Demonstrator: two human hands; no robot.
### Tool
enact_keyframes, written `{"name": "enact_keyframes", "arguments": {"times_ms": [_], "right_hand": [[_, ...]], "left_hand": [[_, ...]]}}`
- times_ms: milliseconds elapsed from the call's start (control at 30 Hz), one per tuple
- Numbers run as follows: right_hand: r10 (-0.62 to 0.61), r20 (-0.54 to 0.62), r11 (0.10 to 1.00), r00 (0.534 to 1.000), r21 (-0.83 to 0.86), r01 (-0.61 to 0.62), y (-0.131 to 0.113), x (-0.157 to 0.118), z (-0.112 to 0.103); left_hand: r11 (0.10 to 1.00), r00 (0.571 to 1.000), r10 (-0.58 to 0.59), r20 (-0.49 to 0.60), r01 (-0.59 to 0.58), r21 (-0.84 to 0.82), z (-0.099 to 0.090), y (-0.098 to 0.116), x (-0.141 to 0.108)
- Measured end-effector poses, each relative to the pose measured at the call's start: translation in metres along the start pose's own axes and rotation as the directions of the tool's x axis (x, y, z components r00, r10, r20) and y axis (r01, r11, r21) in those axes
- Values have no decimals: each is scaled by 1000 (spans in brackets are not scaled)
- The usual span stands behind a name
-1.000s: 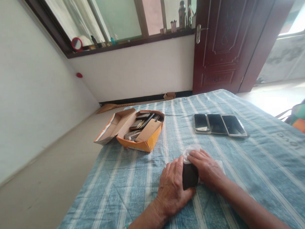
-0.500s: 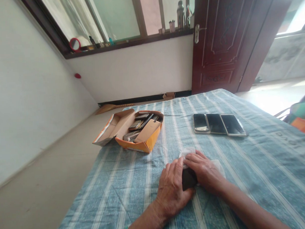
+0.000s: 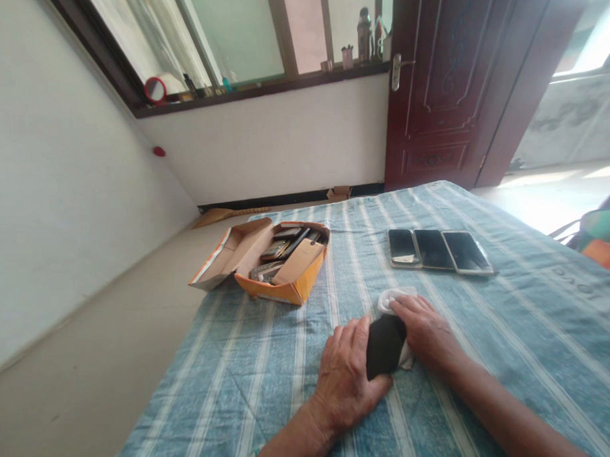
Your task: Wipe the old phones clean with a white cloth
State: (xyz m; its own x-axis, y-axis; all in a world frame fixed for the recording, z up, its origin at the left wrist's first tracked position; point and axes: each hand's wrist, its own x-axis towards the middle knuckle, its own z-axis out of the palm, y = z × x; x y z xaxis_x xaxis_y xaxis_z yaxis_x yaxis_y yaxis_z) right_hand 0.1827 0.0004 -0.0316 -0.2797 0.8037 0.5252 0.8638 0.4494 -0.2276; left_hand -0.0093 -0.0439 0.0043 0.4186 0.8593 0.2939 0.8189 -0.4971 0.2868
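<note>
A black phone [image 3: 386, 345] lies on the striped cloth between my hands, partly covered by them. My left hand [image 3: 346, 364] grips it along the left side, thumb at the near edge and fingers at the far left. A crumpled white tissue [image 3: 393, 299] is under the fingers of my right hand [image 3: 431, 327], which is closed on it at the phone's far right end. Part of the tissue also shows by the phone's near right corner. Farther off to the right, three phones [image 3: 436, 249] with dark screens lie side by side.
An open orange cardboard box [image 3: 272, 293] holding several phones stands at the left edge of the cloth-covered surface [image 3: 215, 398]. Beyond are a dark red door [image 3: 432, 137] and a windowsill [image 3: 270, 90] with small items. Colourful fabric [image 3: 605, 241] hangs at the right.
My right hand has moved with the tissue toward the far right end, uncovering more of the black phone. My left hand keeps its hold in nearly the same place.
</note>
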Motion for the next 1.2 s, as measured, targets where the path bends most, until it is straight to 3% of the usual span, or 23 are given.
{"name": "enact_keyframes", "arguments": {"times_ms": [200,667,1200], "right_hand": [[29,-42,986,999,-164,-35,-4,-2,-4],[48,-34,940,998,-337,-57,-11,-6,-20],[-14,-12,981,1000,-192,11,-14,-12,-13]], "left_hand": [[1000,1000,16,-24,-16,21,0,1,1],[999,998,41,-42,-39,37,-1,0,0],[999,999,29,-24,-28,46,-3,2,2]]}}
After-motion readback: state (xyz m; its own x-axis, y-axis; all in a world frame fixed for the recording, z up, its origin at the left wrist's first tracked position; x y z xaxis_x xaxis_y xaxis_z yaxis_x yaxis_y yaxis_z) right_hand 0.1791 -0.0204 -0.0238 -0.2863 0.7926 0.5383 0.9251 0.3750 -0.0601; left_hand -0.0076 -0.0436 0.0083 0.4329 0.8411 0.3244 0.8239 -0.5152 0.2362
